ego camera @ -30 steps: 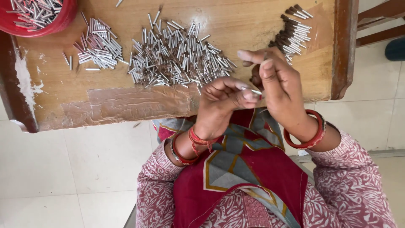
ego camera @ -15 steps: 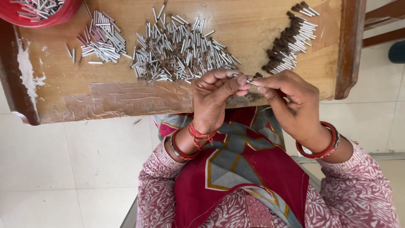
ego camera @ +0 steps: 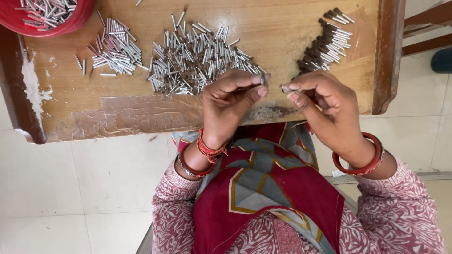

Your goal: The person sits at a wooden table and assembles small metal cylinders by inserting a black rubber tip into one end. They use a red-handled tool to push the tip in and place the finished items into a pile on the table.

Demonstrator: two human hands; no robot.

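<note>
Head view, looking straight down. I note first what I cannot read: the red bowl at the top left corner is cut by the frame edge, so only part of its load of metal tubes shows. The upper ends of the dark-tipped pins at the top right run close to the frame edge. The desk's near edge is partly covered by both hands.

Left hand: thumb and forefinger are pinched together on a small metal tube, of which only a short end shows past the fingertips. Right hand: fingers are also closed, on something tiny and dark at their tips; I cannot tell what it is. The two pinches sit near each other above the desk's near edge, with a narrow gap between them, not touching.

The large loose heap of metal tubes lies just beyond the left hand. A smaller, tidier pile of tubes lies further left, near the bowl. The dark-tipped pins lie just beyond the right hand. Red bangles are on both wrists. A clear tape patch shines on the desk's near side.
</note>
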